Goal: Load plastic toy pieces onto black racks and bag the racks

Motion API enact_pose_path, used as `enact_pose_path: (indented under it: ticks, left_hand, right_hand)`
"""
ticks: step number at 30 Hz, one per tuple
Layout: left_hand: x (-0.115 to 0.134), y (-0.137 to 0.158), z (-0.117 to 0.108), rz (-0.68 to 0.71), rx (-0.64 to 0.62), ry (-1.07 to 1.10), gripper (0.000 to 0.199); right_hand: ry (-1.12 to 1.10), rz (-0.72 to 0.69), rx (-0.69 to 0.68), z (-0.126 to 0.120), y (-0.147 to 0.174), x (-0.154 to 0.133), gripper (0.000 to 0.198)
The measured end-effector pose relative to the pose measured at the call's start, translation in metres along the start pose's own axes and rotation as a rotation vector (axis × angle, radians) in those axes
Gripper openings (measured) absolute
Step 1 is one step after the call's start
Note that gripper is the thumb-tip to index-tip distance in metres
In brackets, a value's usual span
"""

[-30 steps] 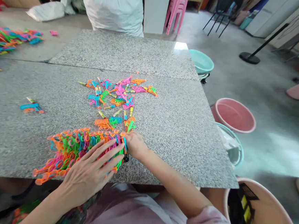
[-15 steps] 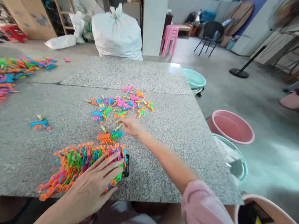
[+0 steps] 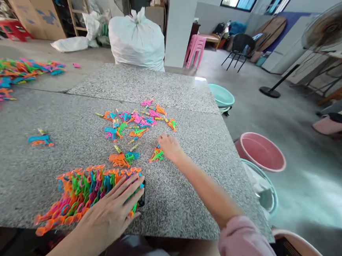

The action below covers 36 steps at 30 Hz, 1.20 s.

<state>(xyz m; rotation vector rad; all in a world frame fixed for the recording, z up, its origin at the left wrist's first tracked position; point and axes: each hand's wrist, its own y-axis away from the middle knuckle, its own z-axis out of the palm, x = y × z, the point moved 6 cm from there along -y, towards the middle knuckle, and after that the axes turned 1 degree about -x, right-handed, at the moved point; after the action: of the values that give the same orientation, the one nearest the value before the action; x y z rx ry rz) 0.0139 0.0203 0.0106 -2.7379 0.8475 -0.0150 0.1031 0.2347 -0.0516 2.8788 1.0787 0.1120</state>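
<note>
In the head view, the right hand (image 3: 169, 147) is just at the far end of a green-and-orange toy gun (image 3: 157, 154), which lies on the speckled tabletop (image 3: 190, 184) on the body side of the fingertips. Its long axis slants from near left to far right, toward those fingers, and the right hand is the nearer one. The right fingers are bent and bunched — whether they grip the toy's end, I cannot tell. The left hand (image 3: 111, 214) lies flat, fingers extended and slightly apart, over the right end of a packed row of toys (image 3: 80, 188), beside a black edge (image 3: 143, 199). An orange toy gun (image 3: 118, 159) lies to the left, nearer that row; a loose cluster of toys (image 3: 136, 118) spreads beyond, bordering the right hand's far left side.
</note>
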Motion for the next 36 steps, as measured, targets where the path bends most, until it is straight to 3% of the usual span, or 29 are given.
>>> enact_pose_path:
  ticks: [4,6,9,12,16,18,23,28,36]
  left_hand:
    - [-0.001,0.0,0.003,-0.015,-0.056,0.042,0.035]
    - [-0.002,-0.001,0.001,-0.025,-0.062,0.065,0.033]
    - [-0.002,-0.003,-0.002,-0.041,-0.063,0.104,0.031]
    - [-0.001,-0.004,-0.004,-0.041,-0.077,0.134,0.029]
    - [-0.001,-0.004,-0.002,-0.045,-0.118,0.139,0.033]
    - [-0.002,-0.004,-0.001,-0.047,-0.136,0.133,0.035]
    - [-0.002,-0.003,0.001,-0.039,-0.148,0.113,0.036]
    - [-0.002,-0.001,0.001,-0.031,-0.137,0.092,0.038]
    - [-0.003,-0.001,0.001,-0.04,-0.154,0.143,0.037]
  right_hand:
    - [0.019,-0.237,-0.086,0.003,-0.02,0.009,0.029]
    - [-0.019,-0.229,-0.123,0.007,-0.017,0.018,0.027]
    - [-0.069,-0.136,-0.134,0.013,0.015,0.029,0.024]
    - [-0.423,-0.019,-0.079,0.022,0.068,0.017,0.017]
    - [-1.126,0.053,-0.017,0.048,0.128,-0.042,0.02]
    - [-1.302,0.09,0.045,0.058,0.142,-0.069,0.02]
    - [-1.115,0.165,0.056,0.062,0.138,-0.089,0.02]
    - [-0.982,0.064,0.034,0.052,0.131,-0.089,0.027]
    - [-1.173,0.075,0.113,0.059,0.14,-0.09,0.019]
